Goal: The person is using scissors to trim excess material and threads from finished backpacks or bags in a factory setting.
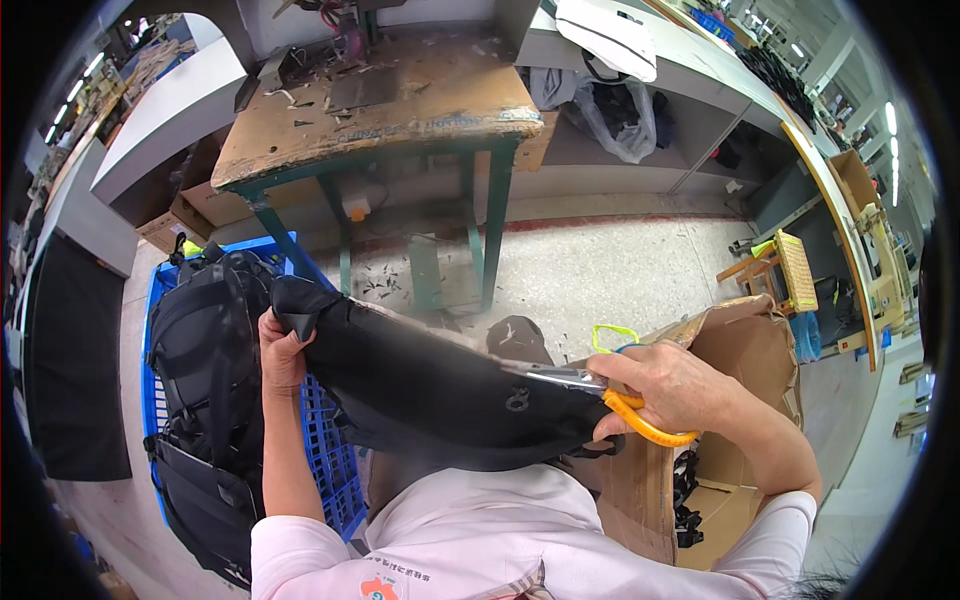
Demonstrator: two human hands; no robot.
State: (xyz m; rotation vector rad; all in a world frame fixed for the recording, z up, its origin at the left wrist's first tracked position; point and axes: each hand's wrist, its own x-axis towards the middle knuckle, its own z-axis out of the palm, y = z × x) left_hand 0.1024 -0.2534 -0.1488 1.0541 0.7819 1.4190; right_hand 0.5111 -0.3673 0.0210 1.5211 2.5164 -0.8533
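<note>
A black fabric bag piece (430, 395) with a small grey emblem stretches across my lap between my two hands. My left hand (283, 352) pinches its upper left corner, where the cloth folds over. In my right hand (665, 385) is a pair of scissors (648, 422) with orange handles. Their metal blades point left along the upper right edge of the cloth; whether they are cutting cannot be made out. My right fingers are also close to the cloth's right end, partly hidden. A neon yellow loop (612, 336) sticks up beside that hand.
Black backpacks (205, 350) fill a blue plastic crate (152, 410) on my left. An open cardboard box (725, 455) with black pieces stands on my right. Ahead is a worn wooden table (440, 90) with green legs, littered with scraps. A small stool (793, 272) stands farther right.
</note>
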